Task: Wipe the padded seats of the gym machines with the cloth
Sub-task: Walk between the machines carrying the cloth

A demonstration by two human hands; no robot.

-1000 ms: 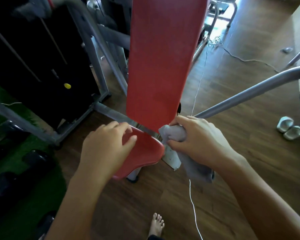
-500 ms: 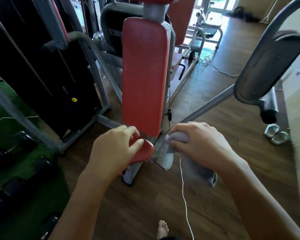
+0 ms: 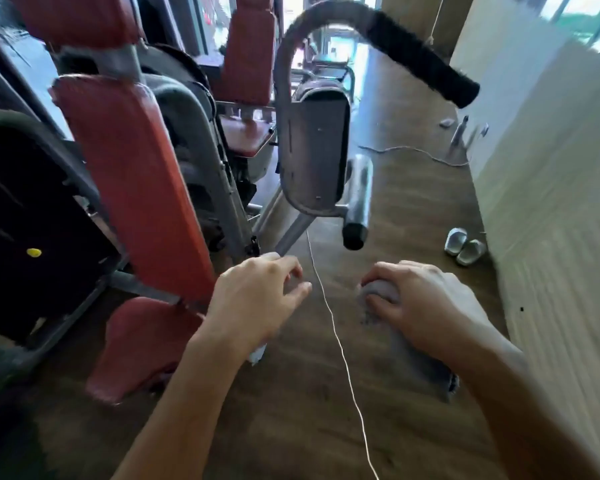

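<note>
Because motion smears the whole view, the machines' edges are soft, and the frame cuts off the topmost red pad at upper left. Much of the crumpled grey cloth [image 3: 378, 294] is buried in the right hand [image 3: 425, 306], whose fingers curl tightly round it; only a bunched end shows at the fingertips and a tail hangs under the wrist. The left hand [image 3: 257, 301] holds nothing, its fingers loosely curled, just right of the near red padded seat [image 3: 139, 344]. Two seats show: that one and a farther red padded seat [image 3: 246, 135]. Two pale slippers [image 3: 465, 245] lie on the brown wooden floor [image 3: 413, 202], and one thin white cord [image 3: 341, 344] runs between the hands. The cloth is well apart from both seats.
</note>
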